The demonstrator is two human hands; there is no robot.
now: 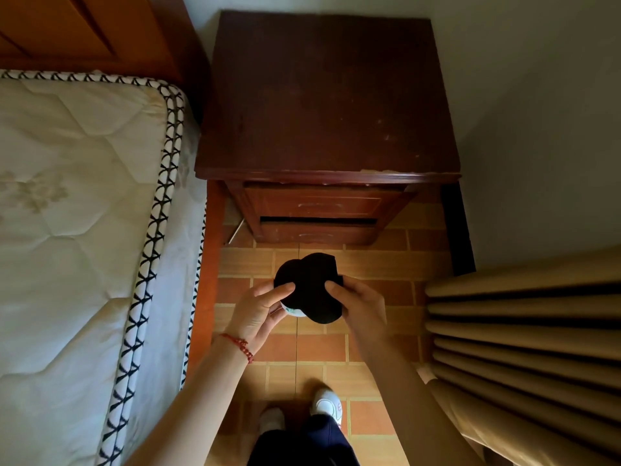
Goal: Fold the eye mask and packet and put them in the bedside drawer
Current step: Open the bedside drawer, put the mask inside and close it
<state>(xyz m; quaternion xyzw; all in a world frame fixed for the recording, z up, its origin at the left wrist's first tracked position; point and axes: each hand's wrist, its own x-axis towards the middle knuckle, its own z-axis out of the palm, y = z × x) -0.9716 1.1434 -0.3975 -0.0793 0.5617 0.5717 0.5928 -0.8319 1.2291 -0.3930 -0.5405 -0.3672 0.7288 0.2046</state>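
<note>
A black eye mask (309, 284), folded over on itself, is held in front of me above the tiled floor. My left hand (257, 311) grips its left side with the thumb on top, and my right hand (361, 306) grips its right side. A white packet (293, 311) with a printed edge peeks out under the mask, against my left fingers. Ahead stands the dark wooden bedside table (327, 95) with two drawers; the upper drawer (319, 204) is shut and the lower drawer (317, 232) shows a narrow dark gap along its top.
A bare quilted mattress (74, 213) on a wooden bed frame fills the left. Pleated tan curtains (524, 331) hang at the right. My shoes (326, 405) stand on the orange tiled floor (322, 348) between bed and curtains. A white wall is behind the table.
</note>
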